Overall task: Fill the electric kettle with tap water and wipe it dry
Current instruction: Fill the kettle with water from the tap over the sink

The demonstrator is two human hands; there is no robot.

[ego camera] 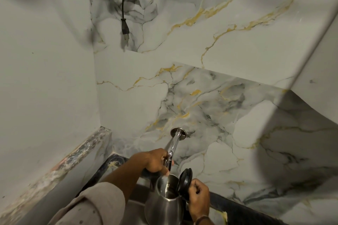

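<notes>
Steel kettle point(164, 204) sits nearest, gripped at its handle by the closed right hand point(198, 199), lid point(185, 181) tipped open — so its mouth lies under the tap point(172, 149). Left hand point(157, 160) curls around the tap's lever — likely controlling the flow; filling seems underway.
</notes>
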